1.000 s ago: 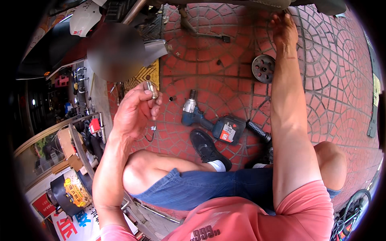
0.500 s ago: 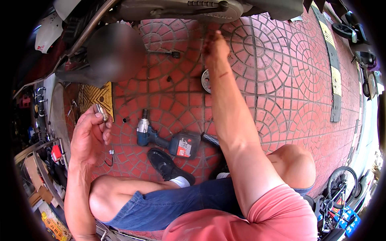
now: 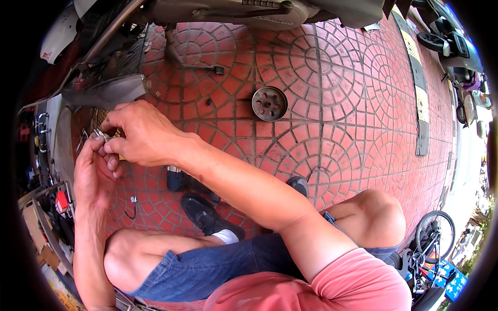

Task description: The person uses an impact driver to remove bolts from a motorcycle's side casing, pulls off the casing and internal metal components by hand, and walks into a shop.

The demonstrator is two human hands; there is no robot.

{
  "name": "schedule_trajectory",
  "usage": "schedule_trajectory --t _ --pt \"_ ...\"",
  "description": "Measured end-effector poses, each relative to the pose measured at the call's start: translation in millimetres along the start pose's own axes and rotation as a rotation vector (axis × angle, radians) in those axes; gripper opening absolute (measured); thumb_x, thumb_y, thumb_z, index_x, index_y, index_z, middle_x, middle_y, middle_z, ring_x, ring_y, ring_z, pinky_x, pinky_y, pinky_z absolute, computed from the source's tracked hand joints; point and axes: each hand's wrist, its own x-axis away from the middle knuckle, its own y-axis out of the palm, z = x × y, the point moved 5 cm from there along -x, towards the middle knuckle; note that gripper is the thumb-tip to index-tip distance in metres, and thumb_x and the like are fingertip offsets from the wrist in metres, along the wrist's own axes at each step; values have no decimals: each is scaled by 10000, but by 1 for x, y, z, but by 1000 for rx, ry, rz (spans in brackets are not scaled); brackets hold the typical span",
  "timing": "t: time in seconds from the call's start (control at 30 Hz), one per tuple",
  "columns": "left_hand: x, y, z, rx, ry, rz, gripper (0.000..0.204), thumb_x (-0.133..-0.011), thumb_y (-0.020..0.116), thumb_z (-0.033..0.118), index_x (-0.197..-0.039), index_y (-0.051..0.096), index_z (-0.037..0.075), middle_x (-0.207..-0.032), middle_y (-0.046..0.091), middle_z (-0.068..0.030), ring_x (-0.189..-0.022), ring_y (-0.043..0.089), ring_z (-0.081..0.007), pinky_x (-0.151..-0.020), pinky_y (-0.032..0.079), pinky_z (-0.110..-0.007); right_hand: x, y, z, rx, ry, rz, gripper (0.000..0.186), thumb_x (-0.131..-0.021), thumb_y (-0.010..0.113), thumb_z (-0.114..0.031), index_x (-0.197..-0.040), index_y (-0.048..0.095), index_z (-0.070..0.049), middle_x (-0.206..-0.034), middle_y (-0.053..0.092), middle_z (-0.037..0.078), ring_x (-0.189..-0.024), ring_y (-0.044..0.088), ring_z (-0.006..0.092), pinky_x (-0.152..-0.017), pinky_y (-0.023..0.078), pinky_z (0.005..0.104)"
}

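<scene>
Where a grey engine casing [image 3: 228,14] hung beyond the round metal drum [image 3: 269,110], the right hand [image 3: 145,135] and the left hand [image 3: 95,179] were together well to the drum's left, fingertips of both closed on a small silvery metal piece [image 3: 101,136], partly hidden there between them

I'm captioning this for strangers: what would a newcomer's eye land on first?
The right forearm likely draws the eye first, crossing mid-picture to the right hand, which meets the left hand at a small metal part on the left. Next comes the round, holed metal disc on red paving above centre.
</scene>
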Motion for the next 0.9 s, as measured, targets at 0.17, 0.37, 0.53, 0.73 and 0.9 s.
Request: schedule_trajectory --t 0.17,0.37,0.53,0.73,0.9 --pt "13 1 2 -85 14 42 128 -1028 566 244 -1068 586 124 -872 610 36 -624 504 -49 -514 381 -228 7 2 -3 54 -39 -10 212 -839 731 -140 -985 755 12 -841 724 178 -782 732 307 -719 568 416" --pt "42 27 16 -241 138 -120 180 -1001 611 249 -1034 604 73 -786 594 1 -553 479 -35 -478 371 -182 0 -140 30 -545 189 -64 232 -913 696 -161 -1032 742 33 -828 747 130 -720 721 211 -686 581 325" --pt "60 27 11 -325 166 -112 240 -952 680 285 -979 636 50 -677 558 20 -496 444 -14 -431 326 -162 45 -335 102 -839 189 495 164 -982 591 -195 -1036 680 -67 -920 719 79 -800 645 232 -759 506 365" --pt "53 21 7 -297 152 -94 233 -969 668 272 -1018 633 47 -679 540 26 -479 440 -16 -377 271 -178 56 -374 158 -567 459 881 159 -1063 540 -182 -1062 635 -55 -953 699 39 -844 640 173 -742 532 321" --pt "49 19 9 -292 184 -63 239 -983 656 246 -1076 629 27 -709 528 25 -494 429 -20 -431 313 -172 23 -379 160 -554 390 812 133 -1063 548 -198 -1056 606 -78 -948 686 41 -847 638 191 -758 527 338"
